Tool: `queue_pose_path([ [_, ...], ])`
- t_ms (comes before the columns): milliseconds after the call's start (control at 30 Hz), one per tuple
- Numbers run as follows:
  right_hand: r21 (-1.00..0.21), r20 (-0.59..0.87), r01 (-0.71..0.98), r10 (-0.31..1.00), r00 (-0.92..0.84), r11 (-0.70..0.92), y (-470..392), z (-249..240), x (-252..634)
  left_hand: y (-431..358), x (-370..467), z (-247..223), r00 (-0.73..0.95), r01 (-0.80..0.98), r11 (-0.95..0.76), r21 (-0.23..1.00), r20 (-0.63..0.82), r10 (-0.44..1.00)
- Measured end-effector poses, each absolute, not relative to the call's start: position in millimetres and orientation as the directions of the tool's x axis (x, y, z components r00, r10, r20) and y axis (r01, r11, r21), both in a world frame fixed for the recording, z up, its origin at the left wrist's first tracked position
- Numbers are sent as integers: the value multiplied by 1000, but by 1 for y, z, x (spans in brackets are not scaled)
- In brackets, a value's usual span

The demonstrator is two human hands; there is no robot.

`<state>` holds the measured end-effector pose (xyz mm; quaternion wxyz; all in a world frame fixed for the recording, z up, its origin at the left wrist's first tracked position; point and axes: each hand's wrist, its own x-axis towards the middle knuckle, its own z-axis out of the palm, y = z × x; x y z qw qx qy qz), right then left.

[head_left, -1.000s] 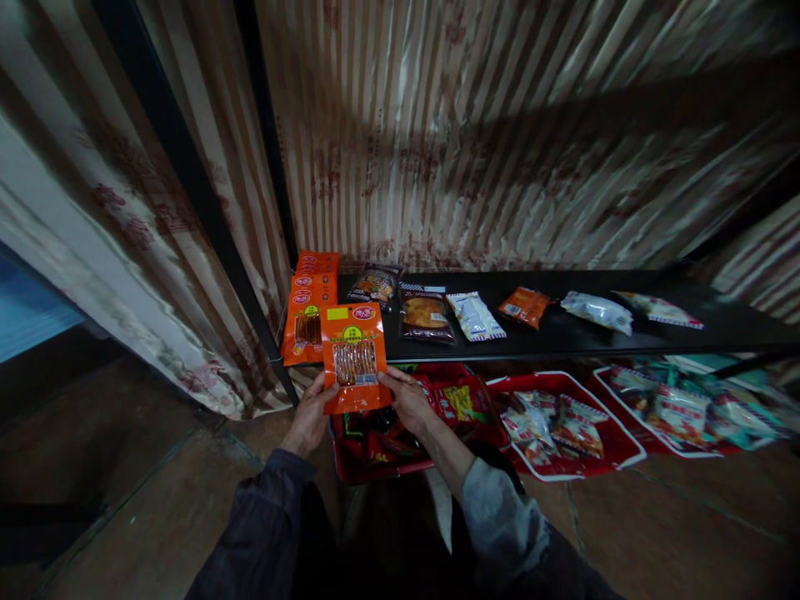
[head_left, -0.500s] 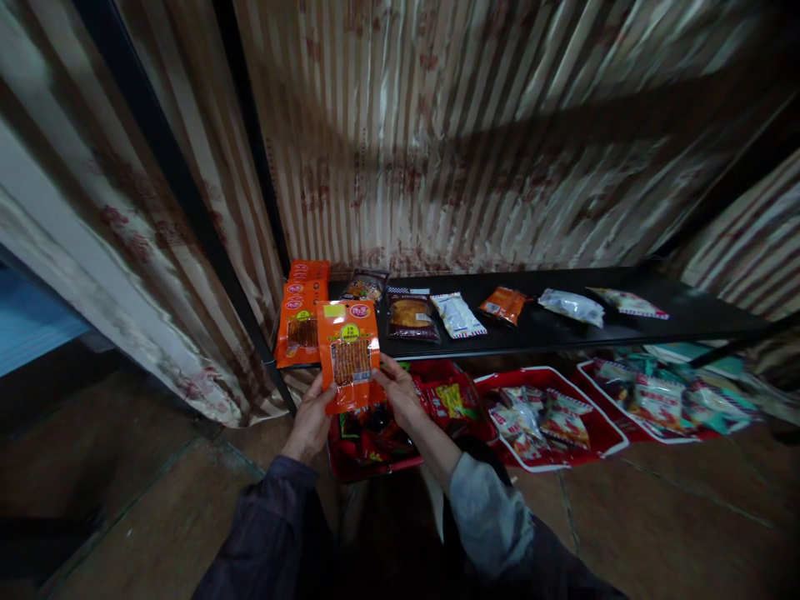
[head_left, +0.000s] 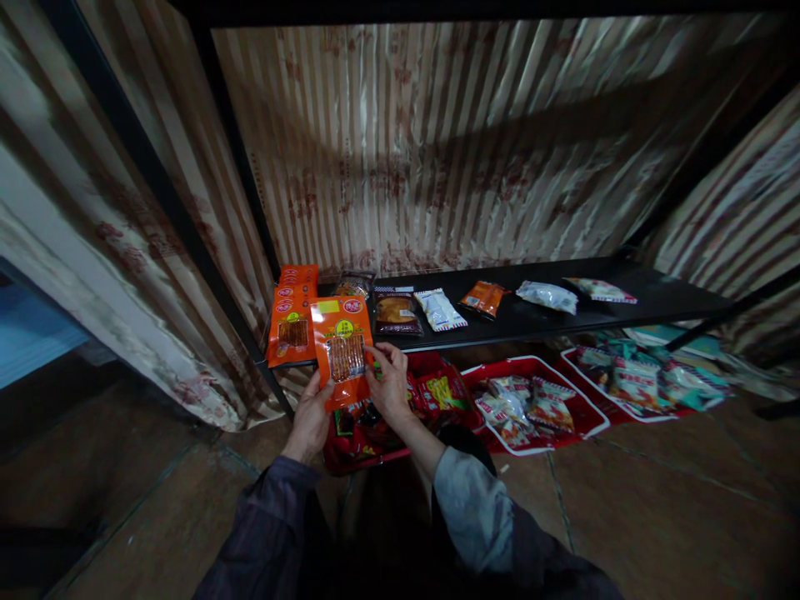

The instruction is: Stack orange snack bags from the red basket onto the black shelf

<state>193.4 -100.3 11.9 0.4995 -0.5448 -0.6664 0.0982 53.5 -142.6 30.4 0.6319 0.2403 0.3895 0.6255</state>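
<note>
An orange snack packet point(head_left: 343, 350) with a clear window is held upright in front of the shelf's left end. My left hand point(head_left: 311, 419) grips its lower left corner, thumb on the front. My right hand point(head_left: 388, 383) pinches the packet's right edge, the fingers curled around it. Behind it, a row of similar orange packets point(head_left: 292, 333) lies overlapping on the black shelf point(head_left: 525, 325). To the right of these sit a dark brown packet point(head_left: 398, 312) and, farther back, another dark packet point(head_left: 356, 284).
Along the shelf lie a white packet point(head_left: 441, 309), an orange-brown packet point(head_left: 483, 298), a silvery packet point(head_left: 547, 296) and a pale packet point(head_left: 601, 290). Red baskets of snacks point(head_left: 550, 448) stand on the floor below. A metal post point(head_left: 234, 142) rises at the left; a striped curtain point(head_left: 437, 150) hangs behind.
The view has shifted, so the shelf and baskets appear farther left, and the upper frame bar shows. The orange packet stays in both hands; my right hand's fingers have curled more at its edge.
</note>
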Motion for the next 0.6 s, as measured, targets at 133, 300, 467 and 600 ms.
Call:
queue_pose_path([
  [133,-676,540,629,839,70,382,-104,15,195,-146,57,35,-88,-605,89,791,-178,980],
  [300,-788,453,499,889,73,360,-108,17,193,-151,65,39,-112,-571,55,819,-145,983],
  [467,-970,234,52,970,-61,237,-118,29,191,-151,74,37,-137,-411,-20,911,-41,990],
  [600,-954,203,-263,957,-208,145,-125,40,190,-151,83,35,-203,-221,-86,972,40,978],
])
